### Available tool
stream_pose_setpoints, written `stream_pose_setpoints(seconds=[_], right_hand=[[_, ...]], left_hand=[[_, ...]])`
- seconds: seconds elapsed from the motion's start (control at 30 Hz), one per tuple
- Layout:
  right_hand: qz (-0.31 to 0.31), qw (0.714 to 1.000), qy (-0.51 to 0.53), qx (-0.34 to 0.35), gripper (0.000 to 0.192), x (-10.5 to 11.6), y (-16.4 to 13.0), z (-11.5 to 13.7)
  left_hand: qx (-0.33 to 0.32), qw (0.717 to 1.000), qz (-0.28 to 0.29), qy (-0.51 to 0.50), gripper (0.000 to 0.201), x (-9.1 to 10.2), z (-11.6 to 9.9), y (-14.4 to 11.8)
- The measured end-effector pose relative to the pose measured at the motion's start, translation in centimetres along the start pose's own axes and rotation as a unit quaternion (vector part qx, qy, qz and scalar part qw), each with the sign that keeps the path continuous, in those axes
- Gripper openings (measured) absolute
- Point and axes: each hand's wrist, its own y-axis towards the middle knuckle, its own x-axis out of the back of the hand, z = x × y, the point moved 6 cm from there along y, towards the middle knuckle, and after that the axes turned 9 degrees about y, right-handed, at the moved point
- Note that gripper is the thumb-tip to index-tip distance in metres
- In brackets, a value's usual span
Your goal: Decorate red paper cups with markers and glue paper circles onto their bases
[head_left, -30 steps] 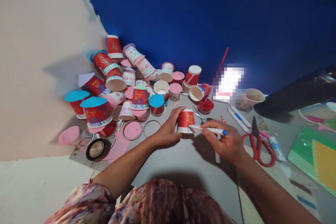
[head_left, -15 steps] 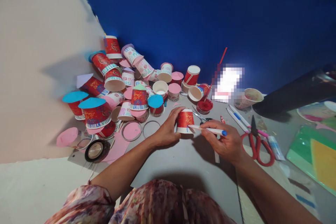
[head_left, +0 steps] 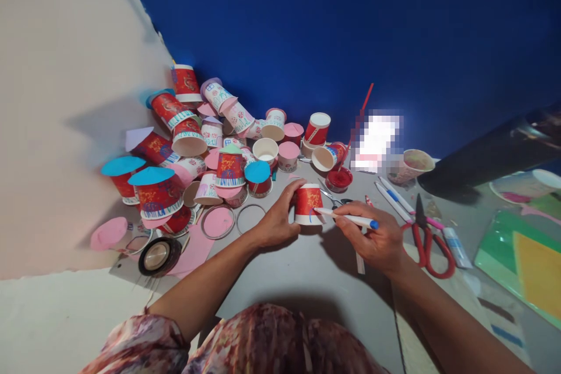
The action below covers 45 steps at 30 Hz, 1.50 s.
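Observation:
An upside-down red paper cup (head_left: 308, 201) with a white rim is held by my left hand (head_left: 280, 219), whose fingers wrap its left side. My right hand (head_left: 370, 234) grips a white marker pen (head_left: 350, 220) with a blue end. The pen's tip touches the front of the cup, where a small blue line shows on the red. Behind the right hand lie small scissors (head_left: 335, 200), partly hidden by the fingers.
Decorated paper cups (head_left: 158, 190) with paper tops pile up on the left. A tape roll (head_left: 160, 254) lies nearer me. Red-handled scissors (head_left: 427, 239), a glue tube (head_left: 457, 245) and more markers (head_left: 394, 196) lie right. A red paint pot (head_left: 338, 179) stands behind.
The blue line on the cup has grown a little longer under the pen tip. The view has shifted slightly; both hands keep nearly the same hold.

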Motion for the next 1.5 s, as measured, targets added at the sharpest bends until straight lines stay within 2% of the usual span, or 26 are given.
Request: stream_pose_setpoints(seconds=[0.1, 0.4, 0.67, 0.97, 1.23, 1.5], right_hand=[[-0.011, 1.000, -0.001, 0.010, 0.008, 0.1, -0.1, 0.1], [0.010, 0.999, 0.002, 0.036, 0.009, -0.5, -0.1, 0.8], [-0.035, 0.998, -0.038, 0.046, 0.010, 0.5, -0.1, 1.1], [-0.007, 0.998, -0.023, 0.056, 0.010, -0.4, -0.2, 1.4], [-0.058, 0.995, -0.070, 0.051, 0.010, 0.7, 0.2, 1.7], [-0.022, 0.996, -0.049, 0.065, 0.010, 0.0, -0.1, 2.0]], left_hand=[[0.003, 1.000, -0.007, -0.006, 0.099, 0.1, 0.0, 0.0], [-0.004, 1.000, -0.014, 0.006, 0.094, 0.1, -0.1, -0.1], [-0.001, 1.000, -0.023, -0.017, 0.097, 0.0, 0.6, -0.2], [-0.002, 0.999, -0.023, -0.027, 0.097, -0.1, 0.5, -0.2], [0.005, 0.998, -0.041, -0.038, 0.099, 0.0, 0.9, -0.4], [-0.013, 0.998, -0.029, -0.046, 0.097, -0.1, 0.7, -0.3]])
